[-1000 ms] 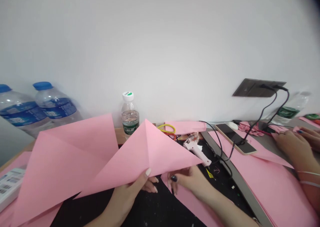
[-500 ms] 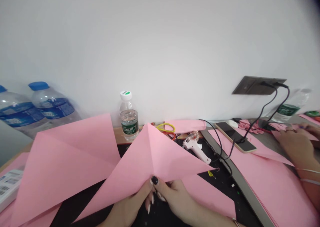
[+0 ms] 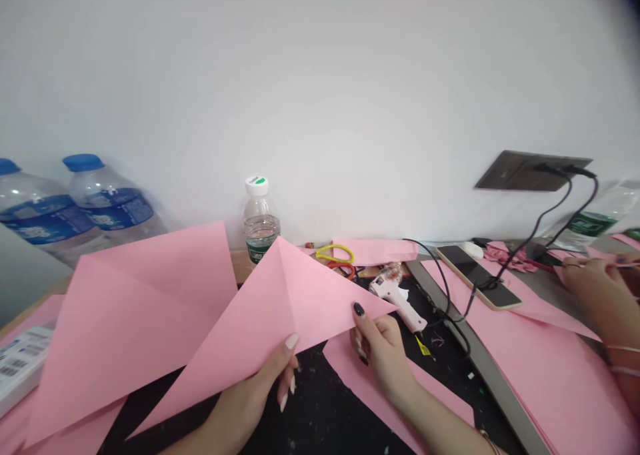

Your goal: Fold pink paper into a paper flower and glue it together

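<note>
A pink sheet of paper, folded to a triangle with a crease down from its peak, is held up in front of me. My left hand pinches its lower edge near the crease, thumb on the front and fingers behind. My right hand grips the same edge toward the right-hand point, its dark-nailed thumb on top. Beneath my right hand lies another pink piece of paper on the black work surface. Just beyond the folded sheet's right tip is a white glue gun.
A large creased pink sheet lies left, near a white box. Bottles, including a small water bottle, line the wall. Yellow-handled scissors, a phone and cables lie behind. Another person's hand works at right.
My right hand has slid away from my left along the paper's lower edge to the right. The folded paper has shifted slightly left. My left hand keeps its pinch near the crease.
</note>
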The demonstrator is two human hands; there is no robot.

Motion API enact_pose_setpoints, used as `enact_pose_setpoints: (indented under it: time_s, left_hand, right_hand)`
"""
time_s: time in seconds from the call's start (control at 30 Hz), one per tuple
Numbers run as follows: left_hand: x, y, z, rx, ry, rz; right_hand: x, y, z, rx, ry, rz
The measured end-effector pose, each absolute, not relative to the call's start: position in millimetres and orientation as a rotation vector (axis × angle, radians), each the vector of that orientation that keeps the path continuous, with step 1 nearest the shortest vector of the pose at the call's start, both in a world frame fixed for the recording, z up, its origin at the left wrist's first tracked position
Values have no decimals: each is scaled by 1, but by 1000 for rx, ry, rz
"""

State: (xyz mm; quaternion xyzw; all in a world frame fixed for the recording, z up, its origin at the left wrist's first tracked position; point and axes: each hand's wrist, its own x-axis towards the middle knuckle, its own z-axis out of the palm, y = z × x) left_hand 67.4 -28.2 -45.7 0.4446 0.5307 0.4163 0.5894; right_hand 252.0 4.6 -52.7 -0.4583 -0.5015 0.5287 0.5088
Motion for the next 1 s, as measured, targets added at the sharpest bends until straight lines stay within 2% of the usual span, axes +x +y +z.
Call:
enact_pose_setpoints:
  time_s: [0.5, 0.6, 0.8, 1.0]
  left_hand:
    - [61, -24, -50, 964, 1220, 1073]
    - [62, -26, -51, 967, 1217, 1047]
    - [74, -39, -46, 992, 1262, 775]
    - [66, -29, -44, 1021, 1316, 986]
  right_hand:
    - [274, 23, -46, -941, -994, 1108]
    - [269, 16, -53, -936, -1094, 1230]
    - [250, -15, -61, -1110, -1394, 1609]
    - [253, -14, -49, -1294, -1341, 1669]
